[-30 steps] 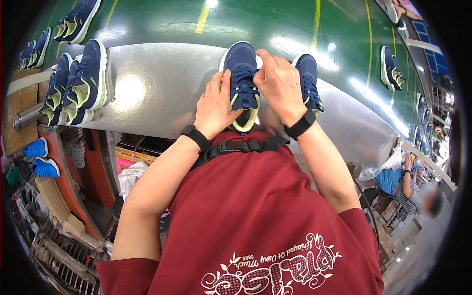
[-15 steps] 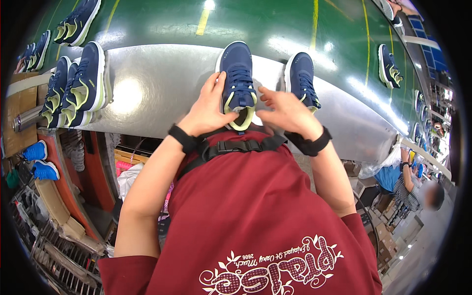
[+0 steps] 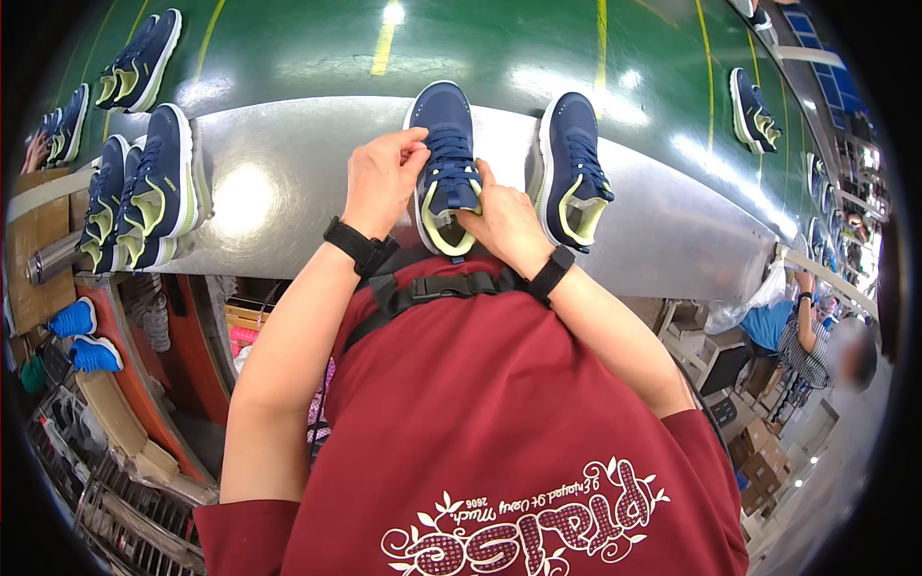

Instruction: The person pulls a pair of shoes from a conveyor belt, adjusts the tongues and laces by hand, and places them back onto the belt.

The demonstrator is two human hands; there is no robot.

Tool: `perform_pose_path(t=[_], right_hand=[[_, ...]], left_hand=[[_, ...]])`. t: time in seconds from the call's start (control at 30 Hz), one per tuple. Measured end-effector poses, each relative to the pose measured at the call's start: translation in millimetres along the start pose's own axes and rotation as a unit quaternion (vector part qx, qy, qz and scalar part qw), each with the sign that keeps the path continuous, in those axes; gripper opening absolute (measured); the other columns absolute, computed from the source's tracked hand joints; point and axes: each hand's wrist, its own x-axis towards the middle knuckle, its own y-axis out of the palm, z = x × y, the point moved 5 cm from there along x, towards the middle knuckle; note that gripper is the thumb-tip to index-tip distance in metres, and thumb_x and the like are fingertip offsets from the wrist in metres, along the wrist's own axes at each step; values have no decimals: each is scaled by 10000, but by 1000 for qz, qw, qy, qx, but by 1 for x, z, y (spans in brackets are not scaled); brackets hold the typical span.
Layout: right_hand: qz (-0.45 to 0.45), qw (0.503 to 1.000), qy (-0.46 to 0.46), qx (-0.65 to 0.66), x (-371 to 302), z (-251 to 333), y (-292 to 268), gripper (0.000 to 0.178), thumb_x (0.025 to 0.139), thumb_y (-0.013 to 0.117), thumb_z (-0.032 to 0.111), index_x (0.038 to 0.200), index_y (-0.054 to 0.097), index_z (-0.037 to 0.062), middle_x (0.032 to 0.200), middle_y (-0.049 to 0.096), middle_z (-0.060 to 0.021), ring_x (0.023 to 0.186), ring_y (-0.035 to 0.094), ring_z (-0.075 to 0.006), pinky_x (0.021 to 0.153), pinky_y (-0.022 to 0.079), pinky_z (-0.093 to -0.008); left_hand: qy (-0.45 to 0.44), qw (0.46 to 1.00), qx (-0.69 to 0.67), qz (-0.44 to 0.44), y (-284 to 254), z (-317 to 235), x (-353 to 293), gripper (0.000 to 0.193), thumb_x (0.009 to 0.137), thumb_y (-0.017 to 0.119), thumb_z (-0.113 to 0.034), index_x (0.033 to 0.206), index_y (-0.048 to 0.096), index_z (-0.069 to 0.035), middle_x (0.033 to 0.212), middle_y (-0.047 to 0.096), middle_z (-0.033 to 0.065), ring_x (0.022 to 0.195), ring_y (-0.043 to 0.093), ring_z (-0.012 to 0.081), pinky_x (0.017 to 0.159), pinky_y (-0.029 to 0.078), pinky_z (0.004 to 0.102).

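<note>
A navy sneaker (image 3: pixel 444 115) with lime lining and white sole stands on the metal ledge in front of me, toe pointing away. My left hand (image 3: pixel 382 180) is at its left side, thumb and fingertips pinched together beside the laces (image 3: pixel 449 154); whatever is between them is too small to make out. My right hand (image 3: pixel 507 219) grips the sneaker's right side near the opening, its thumb at the collar by the tongue (image 3: pixel 455 196). To the right, a second navy sneaker (image 3: pixel 574 163) stands untouched, with something pale and translucent inside it.
Several matching sneakers (image 3: pixel 158 178) stand on the ledge's left end. Beyond the metal ledge (image 3: pixel 663 211) runs a green conveyor belt (image 3: pixel 509 48) carrying more sneakers (image 3: pixel 752 113). Blue shoes (image 3: pixel 94 353) rest at lower left. Another person (image 3: pixel 807 336) sits at the far right.
My left hand has drawn its fingers into a pinch near the laces. My right hand has moved left onto the sneaker. The second sneaker is now less covered by my hand.
</note>
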Motion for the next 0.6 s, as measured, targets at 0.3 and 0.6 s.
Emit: perform_pose_path(t=[0.3,0.6], right_hand=[[-24,999,-27,-4,-3,2,-2,726,739,674,160,1314,342,-135,716,623,-253,765,636,-399,723,495,-440],[-22,1000,-11,14,-2,0,2,700,748,673,155,1313,356,-113,738,630,-258,763,639,-405,733,499,-441]], left_hand=[[147,970,194,14,5,-32,13,256,707,638,-20,961,655,-7,748,658,89,699,639,252,649,501,340],[108,973,189,-71,-12,-20,-4,342,815,558,-81,1155,587,-62,915,644,120,892,622,292,748,507,385]])
